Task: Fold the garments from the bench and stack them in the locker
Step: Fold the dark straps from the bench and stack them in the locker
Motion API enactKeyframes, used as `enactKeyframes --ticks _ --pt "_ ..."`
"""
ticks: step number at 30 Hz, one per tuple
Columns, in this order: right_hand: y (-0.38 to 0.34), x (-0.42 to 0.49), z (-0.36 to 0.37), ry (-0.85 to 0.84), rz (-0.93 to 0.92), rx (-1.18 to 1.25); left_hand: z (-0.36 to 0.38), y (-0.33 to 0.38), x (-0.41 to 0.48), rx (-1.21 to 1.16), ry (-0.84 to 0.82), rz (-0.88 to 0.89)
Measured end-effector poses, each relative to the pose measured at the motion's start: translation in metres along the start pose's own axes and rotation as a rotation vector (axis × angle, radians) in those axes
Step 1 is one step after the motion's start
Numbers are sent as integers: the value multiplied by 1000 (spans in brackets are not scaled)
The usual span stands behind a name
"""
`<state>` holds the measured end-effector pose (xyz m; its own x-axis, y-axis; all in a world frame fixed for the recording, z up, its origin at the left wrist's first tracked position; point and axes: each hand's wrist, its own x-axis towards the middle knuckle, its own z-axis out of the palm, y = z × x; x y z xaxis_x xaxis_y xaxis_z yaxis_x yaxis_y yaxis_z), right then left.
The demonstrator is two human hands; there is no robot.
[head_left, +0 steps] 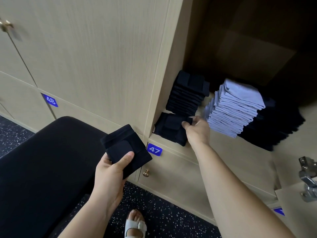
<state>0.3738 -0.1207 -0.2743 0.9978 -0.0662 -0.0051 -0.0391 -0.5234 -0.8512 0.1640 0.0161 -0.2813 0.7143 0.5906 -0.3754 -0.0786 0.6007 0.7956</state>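
Note:
My left hand (111, 170) grips a folded dark navy garment (126, 148) in front of the locker, above the bench's right end. My right hand (197, 128) reaches into the open locker (173, 69) and pinches the edge of a second folded navy garment (169, 128) lying on the locker floor at the front left corner. Behind that garment stands a stack of folded navy garments (187, 93). To its right is a tall stack of light grey folded garments (235, 107), and a dark stack (276, 127) lies further right.
The black padded bench (44, 162) fills the lower left. Closed locker doors with blue number plates 48 (50, 100) and 47 (154, 149) and a brass knob (146, 172) surround the opening. The open door's metal hinge (308, 179) is at the right edge. My sandalled foot (135, 224) stands on speckled floor.

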Motion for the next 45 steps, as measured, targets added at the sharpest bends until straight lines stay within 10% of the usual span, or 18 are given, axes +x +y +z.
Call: enactKeyframes --ticks 11,20,32,45 --pt "-12 -51 -24 110 -126 -101 2 10 -11 -120 63 -32" --pt "-35 -197 -57 -596 50 391 32 31 -67 -158 55 9" --pt "-24 -175 -72 -166 -36 237 32 42 -74 761 -38 302" --pt "-30 -89 -56 55 67 602 55 36 1 979 -95 394"
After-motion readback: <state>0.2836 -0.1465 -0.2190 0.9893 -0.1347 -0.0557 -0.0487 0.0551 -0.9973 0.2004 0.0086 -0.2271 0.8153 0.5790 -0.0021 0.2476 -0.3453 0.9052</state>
